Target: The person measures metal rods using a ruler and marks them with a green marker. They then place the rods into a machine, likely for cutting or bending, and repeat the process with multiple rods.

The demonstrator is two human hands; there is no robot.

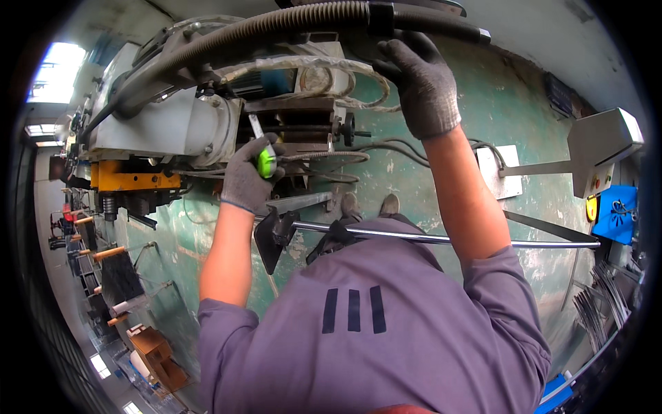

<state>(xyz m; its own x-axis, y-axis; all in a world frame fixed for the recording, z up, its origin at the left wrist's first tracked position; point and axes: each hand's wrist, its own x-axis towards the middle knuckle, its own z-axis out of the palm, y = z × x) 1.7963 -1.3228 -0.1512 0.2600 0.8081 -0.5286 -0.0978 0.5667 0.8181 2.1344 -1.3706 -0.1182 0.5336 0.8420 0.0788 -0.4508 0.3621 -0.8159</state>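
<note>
Your left grip (245, 182) is wrapped around the green tape measure (267, 164), left of centre; your right grip (426, 90), half open, sits just below the corrugated hose (296, 19), upper centre, contact unclear.

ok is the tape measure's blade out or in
Out: a pale strip juts beyond the left hand, which holds the green tape measure.

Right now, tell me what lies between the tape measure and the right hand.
In the head view, a handwheel, a pale hose and some green floor show between the tape measure and the right hand.
</note>
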